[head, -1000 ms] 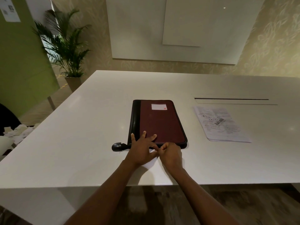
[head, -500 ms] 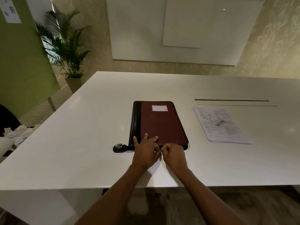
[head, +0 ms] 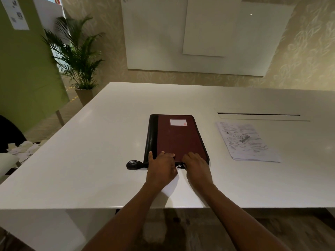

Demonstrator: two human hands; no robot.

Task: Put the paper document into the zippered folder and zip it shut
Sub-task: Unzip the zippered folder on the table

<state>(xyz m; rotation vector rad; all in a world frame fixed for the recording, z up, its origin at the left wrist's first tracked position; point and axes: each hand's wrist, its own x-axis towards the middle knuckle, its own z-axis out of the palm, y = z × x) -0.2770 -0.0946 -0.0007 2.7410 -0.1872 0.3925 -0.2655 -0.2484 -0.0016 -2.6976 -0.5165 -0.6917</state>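
Note:
A dark red zippered folder (head: 177, 136) with a black spine and a white label lies closed on the white table (head: 90, 151). My left hand (head: 161, 166) rests flat on its near edge, fingers spread. My right hand (head: 196, 164) sits beside it on the same edge, fingers curled by the small metal zipper pull (head: 179, 165) that shows between the hands. Whether the fingers pinch the pull is hidden. The paper document (head: 246, 142), a printed stack, lies on the table to the right of the folder, apart from both hands.
A black strap end (head: 134, 164) sticks out at the folder's near left corner. A long cable slot (head: 259, 115) runs behind the document. A potted palm (head: 79, 57) stands beyond the table's left edge, and scraps of paper (head: 21, 151) lie on the floor at the left.
My right hand has shifted a little to the right along the folder's near edge, opening a gap between the hands where the zipper pull shows. The left hand stays pressed in place.

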